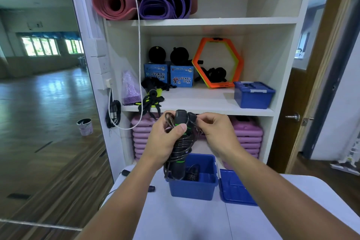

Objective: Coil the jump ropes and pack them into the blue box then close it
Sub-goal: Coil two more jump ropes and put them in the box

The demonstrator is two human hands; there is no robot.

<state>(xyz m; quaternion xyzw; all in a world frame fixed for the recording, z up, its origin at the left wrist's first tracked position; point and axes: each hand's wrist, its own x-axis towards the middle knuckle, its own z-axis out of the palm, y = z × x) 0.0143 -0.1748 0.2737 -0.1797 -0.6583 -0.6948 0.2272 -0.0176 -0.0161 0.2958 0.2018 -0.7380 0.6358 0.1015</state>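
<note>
My left hand [164, 140] grips a black jump rope [180, 147] with green rings on its handles, held upright above the open blue box [192, 189]. Dark cord is wound around the handles. My right hand [216, 132] pinches the cord and the second handle's top, just right of the bundle. A coiled black rope [192, 173] lies inside the box. The box's blue lid [235, 189] lies flat on the white table, touching the box's right side. Another rope's black handle [151, 188] and thin cord rest on the table left of the box.
The white table [194, 218] stands against a white shelf unit. A closed blue box [253, 94], orange hexagon rings [218, 62] and black straps sit on the middle shelf. Purple step blocks [247, 134] fill the lower shelf. A white cord [139, 45] hangs at left.
</note>
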